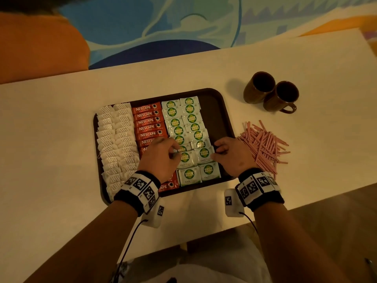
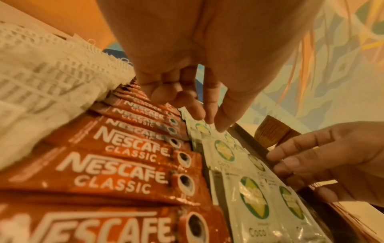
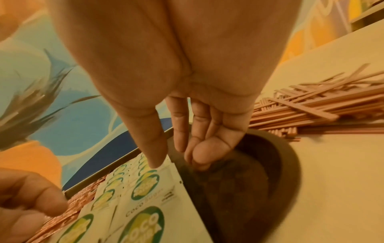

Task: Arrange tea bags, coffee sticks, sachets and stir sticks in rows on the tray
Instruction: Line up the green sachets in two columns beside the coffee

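With our left hand point(image 1: 161, 155) and right hand point(image 1: 230, 153) resting loose-fingered, gripping nothing, on the sachets point(image 1: 184, 123) mid-tray point(image 1: 221, 111), we nudge edges square lightly, leaving the strip beside them for the stir sticks point(image 1: 265, 146).

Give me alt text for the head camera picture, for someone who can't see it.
Two hands, left and right, adjust green-and-white sachets on a dark tray, beside rows of red coffee sticks and white tea bags. Striped stir sticks lie piled on the table near two brown mugs.
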`<state>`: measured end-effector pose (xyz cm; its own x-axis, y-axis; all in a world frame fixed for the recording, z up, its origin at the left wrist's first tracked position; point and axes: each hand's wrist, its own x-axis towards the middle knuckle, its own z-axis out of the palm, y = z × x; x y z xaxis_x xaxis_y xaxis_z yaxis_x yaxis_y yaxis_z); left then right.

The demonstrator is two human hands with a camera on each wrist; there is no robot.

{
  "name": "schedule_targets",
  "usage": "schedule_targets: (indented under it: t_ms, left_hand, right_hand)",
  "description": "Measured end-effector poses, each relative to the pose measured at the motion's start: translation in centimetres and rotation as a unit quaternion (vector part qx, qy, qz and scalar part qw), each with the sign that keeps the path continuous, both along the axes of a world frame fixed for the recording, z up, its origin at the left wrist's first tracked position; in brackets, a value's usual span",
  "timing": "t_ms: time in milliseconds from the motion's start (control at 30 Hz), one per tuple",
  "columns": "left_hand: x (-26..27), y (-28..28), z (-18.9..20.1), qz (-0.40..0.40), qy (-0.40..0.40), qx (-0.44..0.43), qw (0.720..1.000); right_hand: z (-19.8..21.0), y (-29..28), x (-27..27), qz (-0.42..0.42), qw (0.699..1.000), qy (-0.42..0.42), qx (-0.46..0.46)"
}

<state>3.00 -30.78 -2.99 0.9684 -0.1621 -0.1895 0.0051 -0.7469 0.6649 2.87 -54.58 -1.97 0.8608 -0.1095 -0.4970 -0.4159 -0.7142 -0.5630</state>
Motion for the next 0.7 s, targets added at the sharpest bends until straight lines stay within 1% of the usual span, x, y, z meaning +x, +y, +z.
schedule_targets:
  t_ms: [167, 433, 567, 700]
  left_hand:
    - [-0.7, 1.2, 1.0, 0.004, -0.025, -0.009, 1.0]
    - [-2.7, 2.3, 2.7, -0.032, -0.028, -0.017, 0.999]
    - [-3.5, 1.8, 3.1, -0.059, -0.022, -0.035, 0.997]
    - [-3.8, -0.2, 3.3, -0.08, -0.016, -0.036, 0.996]
  right_hand:
    - [1.3, -1.0, -2.4, -0.067, 0.997, -0.033, -0.01]
    - [3.0, -1.9, -7.4, -0.141, 0.988, -0.038, -0.045]
    - [3.3, -3.2, -9.3, -0.173, 0.981, -0.04, -0.073]
    - [3.4, -5.3, -8.7, -0.197, 0.973, -0.034, -0.114]
